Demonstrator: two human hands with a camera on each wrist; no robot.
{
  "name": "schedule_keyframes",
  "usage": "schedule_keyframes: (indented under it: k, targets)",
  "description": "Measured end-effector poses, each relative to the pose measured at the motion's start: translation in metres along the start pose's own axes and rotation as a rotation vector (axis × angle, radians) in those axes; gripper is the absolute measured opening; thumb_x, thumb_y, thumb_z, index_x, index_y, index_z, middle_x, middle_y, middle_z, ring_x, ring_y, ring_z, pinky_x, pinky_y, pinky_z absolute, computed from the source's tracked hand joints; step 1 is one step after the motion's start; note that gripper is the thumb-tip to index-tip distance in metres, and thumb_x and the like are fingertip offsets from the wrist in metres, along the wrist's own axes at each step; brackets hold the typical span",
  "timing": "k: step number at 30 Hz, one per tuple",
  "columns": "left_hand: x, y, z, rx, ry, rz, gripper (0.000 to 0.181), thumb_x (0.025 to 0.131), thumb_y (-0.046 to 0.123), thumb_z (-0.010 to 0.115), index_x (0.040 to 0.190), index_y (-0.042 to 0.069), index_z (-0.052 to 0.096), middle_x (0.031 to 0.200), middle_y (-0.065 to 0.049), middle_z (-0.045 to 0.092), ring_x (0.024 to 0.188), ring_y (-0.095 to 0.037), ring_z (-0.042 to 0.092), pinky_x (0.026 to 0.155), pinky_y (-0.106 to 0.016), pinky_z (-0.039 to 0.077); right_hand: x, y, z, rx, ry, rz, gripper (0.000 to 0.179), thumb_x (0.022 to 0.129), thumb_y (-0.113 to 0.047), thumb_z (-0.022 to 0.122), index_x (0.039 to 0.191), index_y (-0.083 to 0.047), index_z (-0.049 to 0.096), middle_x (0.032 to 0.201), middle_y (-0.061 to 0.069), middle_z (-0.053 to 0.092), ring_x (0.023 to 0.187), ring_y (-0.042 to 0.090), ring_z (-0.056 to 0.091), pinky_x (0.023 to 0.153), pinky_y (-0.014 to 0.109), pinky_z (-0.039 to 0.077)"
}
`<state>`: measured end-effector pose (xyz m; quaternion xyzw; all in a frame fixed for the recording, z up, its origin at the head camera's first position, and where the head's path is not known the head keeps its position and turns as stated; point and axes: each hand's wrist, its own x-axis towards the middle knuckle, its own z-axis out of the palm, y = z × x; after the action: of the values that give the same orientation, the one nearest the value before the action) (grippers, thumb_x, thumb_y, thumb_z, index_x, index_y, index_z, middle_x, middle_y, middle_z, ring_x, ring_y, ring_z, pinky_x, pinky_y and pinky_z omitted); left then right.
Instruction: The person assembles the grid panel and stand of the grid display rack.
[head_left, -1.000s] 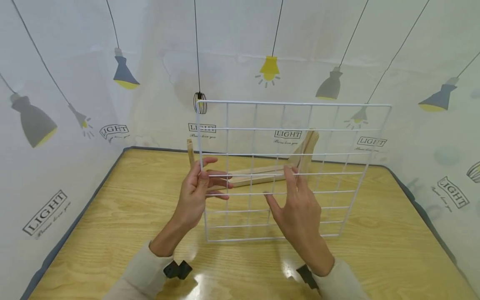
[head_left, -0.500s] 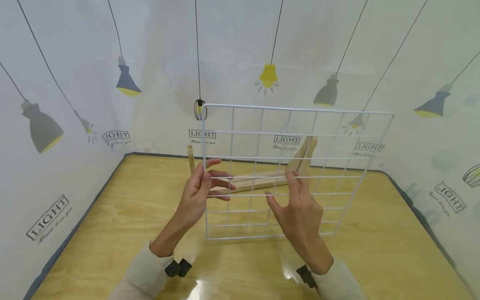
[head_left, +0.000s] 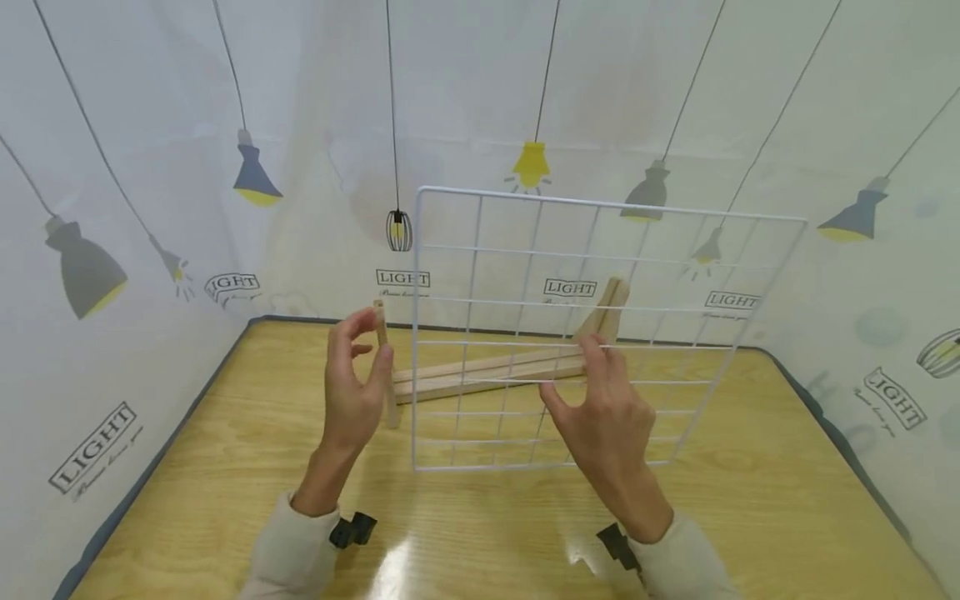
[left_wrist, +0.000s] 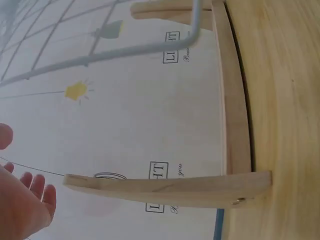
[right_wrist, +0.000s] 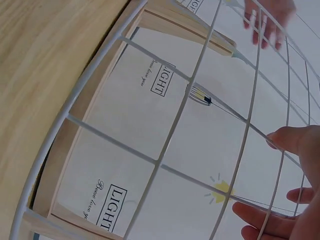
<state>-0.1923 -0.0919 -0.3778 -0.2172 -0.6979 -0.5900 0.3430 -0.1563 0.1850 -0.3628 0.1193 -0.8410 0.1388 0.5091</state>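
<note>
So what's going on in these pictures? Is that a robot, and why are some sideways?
No robot, just a person's bare left hand and right hand. The wide picture is seen from the person's head, looking forward and down. The two tilted ones are seen from the wrists, one per hand.

On the table stands a wooden frame. The right hand has a white wire grid in its grip. The left hand is beside one of the frame's uprights, holding nothing. The lamps look printed on the backdrop.

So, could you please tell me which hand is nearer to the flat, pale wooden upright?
The left hand, beside the wooden upright's top end; the right hand is farther off, to its right, holding the white wire grid.
</note>
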Motion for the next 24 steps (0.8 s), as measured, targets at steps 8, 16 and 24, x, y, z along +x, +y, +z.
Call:
schedule_keyframes:
  k: [8,16,24]
  targets:
    - [-0.008,-0.037,-0.008,0.151,-0.17,-0.424,0.086,0.098,0.022,0.064,0.157,0.005,0.005,0.16,-0.022,0.01,0.148,-0.038,0.011,0.117,-0.063,0.017,0.009,0.003,0.0,0.013,0.029,0.012,0.065,0.071,-0.033,0.088,0.122,-0.002,0.06,0.105,0.018,0.066,0.055,0.026,0.063,0.032,0.026,0.025]
    - [-0.011,-0.062,-0.009,0.175,-0.294,-0.521,0.077,0.102,0.015,0.057,0.16,0.014,0.006,0.166,-0.015,0.01,0.147,-0.044,0.023,0.113,-0.06,0.032,0.016,0.005,-0.001,0.02,0.026,0.01,0.067,0.07,-0.029,0.089,0.122,0.0,0.059,0.107,0.019,0.066,0.053,0.027,0.063,0.033,0.023,0.022]
    - [-0.015,-0.069,-0.008,0.188,-0.328,-0.579,0.083,0.101,0.008,0.056,0.16,0.026,0.0,0.162,-0.021,0.018,0.14,-0.045,0.036,0.102,-0.053,0.047,0.017,0.006,-0.002,0.018,0.028,0.03,0.065,0.072,-0.032,0.086,0.123,-0.001,0.06,0.11,0.018,0.066,0.063,0.028,0.069,0.031,0.029,0.028]
